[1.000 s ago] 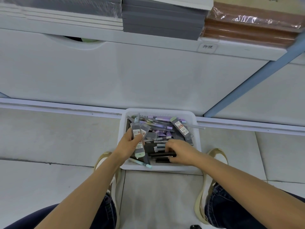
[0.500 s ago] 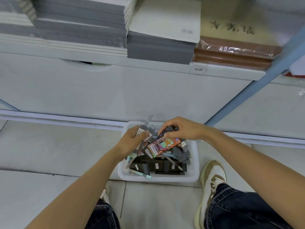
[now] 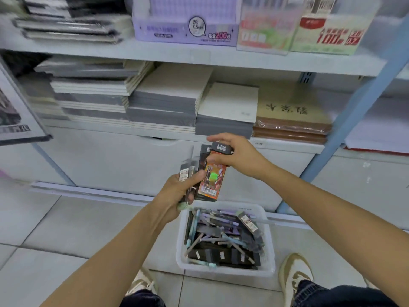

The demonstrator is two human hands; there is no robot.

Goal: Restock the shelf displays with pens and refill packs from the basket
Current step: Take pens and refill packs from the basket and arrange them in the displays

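A white basket on the floor holds several pens and dark refill packs. Above it, my left hand grips a bundle of slim grey refill packs upright. My right hand pinches the dark top of a colourful orange pack and holds it against the left hand's bundle. Both hands hover in front of the white shelf base, just below the lowest shelf. On the upper shelf stand a purple display box and red-and-green display boxes.
Stacks of grey and white notebooks and brown wrapped books fill the lower shelf. A blue shelf post rises at the right. My shoes stand beside the basket on the tiled floor.
Both hands have lifted out of the basket, the right one bringing up the orange pack. The view has tilted up, so the upper shelf with display boxes now shows.
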